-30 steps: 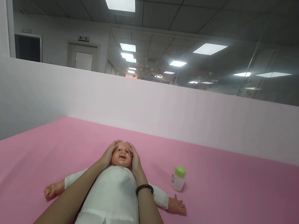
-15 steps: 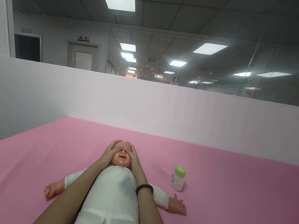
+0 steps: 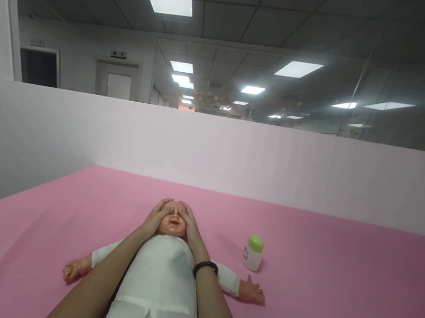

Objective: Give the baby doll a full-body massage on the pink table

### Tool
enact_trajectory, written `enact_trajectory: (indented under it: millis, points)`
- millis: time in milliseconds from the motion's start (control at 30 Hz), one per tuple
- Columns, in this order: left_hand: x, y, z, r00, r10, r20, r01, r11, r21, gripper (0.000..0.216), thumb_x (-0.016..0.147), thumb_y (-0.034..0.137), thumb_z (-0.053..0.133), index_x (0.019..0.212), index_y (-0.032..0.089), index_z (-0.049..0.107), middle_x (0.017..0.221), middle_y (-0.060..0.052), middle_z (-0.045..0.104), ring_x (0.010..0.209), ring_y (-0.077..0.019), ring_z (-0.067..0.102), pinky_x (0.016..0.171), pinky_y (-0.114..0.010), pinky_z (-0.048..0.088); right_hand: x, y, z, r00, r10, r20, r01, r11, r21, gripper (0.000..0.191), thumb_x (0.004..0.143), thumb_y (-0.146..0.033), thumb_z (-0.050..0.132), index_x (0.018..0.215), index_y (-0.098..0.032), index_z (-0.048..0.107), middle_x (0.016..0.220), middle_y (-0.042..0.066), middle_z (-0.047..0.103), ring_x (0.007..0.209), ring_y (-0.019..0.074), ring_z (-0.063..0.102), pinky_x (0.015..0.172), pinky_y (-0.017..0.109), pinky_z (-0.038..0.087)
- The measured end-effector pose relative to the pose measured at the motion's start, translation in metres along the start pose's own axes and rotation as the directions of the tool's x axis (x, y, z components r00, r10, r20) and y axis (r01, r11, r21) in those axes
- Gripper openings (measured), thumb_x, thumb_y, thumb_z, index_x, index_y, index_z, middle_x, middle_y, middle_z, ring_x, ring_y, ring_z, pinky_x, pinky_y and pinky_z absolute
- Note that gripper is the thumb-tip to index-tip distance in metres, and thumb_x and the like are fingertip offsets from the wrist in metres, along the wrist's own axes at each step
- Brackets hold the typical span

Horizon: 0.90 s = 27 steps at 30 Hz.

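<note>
A doll (image 3: 162,275) in a white suit is laid on its back near the front edge of the pink surface (image 3: 334,309), head toward the far edge and arms stretched out to both sides. Its head is cupped from both sides: the left hand (image 3: 156,217) and the right hand (image 3: 189,224) are laid flat on the face, fingers (image 3: 166,206) loosely spread over the eyes and brow, nothing being pinched. A dark bead bracelet (image 3: 206,267) is worn on the right wrist. The head and hands look like hard, smooth plastic, probably slippery, while the clothed body seems soft and light; a firmer hold would likely be found around the trunk. A small white bottle with a green cap (image 3: 253,252) is set upright toward the right edge, near the doll's outstretched hand but apart from it. Nothing is placed between the hands and the doll.
</note>
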<state>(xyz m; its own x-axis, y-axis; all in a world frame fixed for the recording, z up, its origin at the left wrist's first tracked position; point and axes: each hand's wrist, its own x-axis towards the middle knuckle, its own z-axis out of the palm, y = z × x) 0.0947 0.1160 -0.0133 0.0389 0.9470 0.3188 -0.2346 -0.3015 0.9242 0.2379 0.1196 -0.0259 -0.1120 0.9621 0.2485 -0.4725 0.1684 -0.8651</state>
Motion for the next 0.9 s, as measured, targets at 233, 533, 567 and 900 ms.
enact_trajectory:
  millis: [233, 533, 567, 900]
  points:
    - [0.0022, -0.0014, 0.0002, 1.000, -0.007, 0.009, 0.007, 1.000, -0.021, 0.048, 0.074, 0.047, 0.070, 0.114, 0.021, 0.064, 0.114, -0.008, 0.068, 0.108, -0.0276, 0.063, 0.098, -0.040, 0.047, 0.0015, 0.0026, -0.0006, 1.000, -0.010, 0.001, 0.009, 0.999, 0.036, 0.052, 0.073, -0.050, 0.074, 0.118, -0.026, 0.063, 0.124, 0.003, 0.063, 0.121, 0.0245, 0.056, 0.107, 0.038, 0.042]
    - [0.0042, -0.0053, 0.0011, 1.000, -0.013, -0.023, 0.011, 0.998, -0.058, 0.044, 0.075, 0.045, 0.062, 0.112, 0.022, 0.064, 0.118, -0.009, 0.067, 0.115, -0.0285, 0.059, 0.103, -0.042, 0.044, 0.0049, 0.0048, 0.0023, 1.000, 0.001, -0.030, 0.002, 0.995, 0.102, 0.046, 0.069, -0.047, 0.071, 0.110, -0.026, 0.066, 0.115, 0.003, 0.066, 0.115, 0.0262, 0.059, 0.102, 0.039, 0.046]
    - [0.0045, -0.0057, 0.0013, 1.000, -0.015, -0.028, 0.013, 0.998, -0.059, 0.043, 0.075, 0.045, 0.062, 0.112, 0.022, 0.064, 0.119, -0.008, 0.067, 0.116, -0.0285, 0.059, 0.104, -0.042, 0.044, 0.0057, 0.0054, 0.0020, 0.999, 0.002, -0.035, 0.002, 0.994, 0.107, 0.046, 0.068, -0.046, 0.070, 0.109, -0.026, 0.066, 0.115, 0.003, 0.067, 0.116, 0.0264, 0.059, 0.103, 0.039, 0.046]
    - [0.0050, -0.0066, 0.0007, 1.000, -0.001, -0.023, 0.000, 0.999, -0.049, 0.042, 0.077, 0.047, 0.062, 0.111, 0.023, 0.065, 0.119, -0.008, 0.067, 0.115, -0.0281, 0.059, 0.104, -0.040, 0.044, 0.0066, 0.0046, 0.0029, 0.998, -0.006, -0.059, 0.012, 0.995, 0.099, 0.043, 0.067, -0.046, 0.067, 0.106, -0.026, 0.068, 0.115, 0.002, 0.067, 0.119, 0.0274, 0.057, 0.106, 0.040, 0.044]
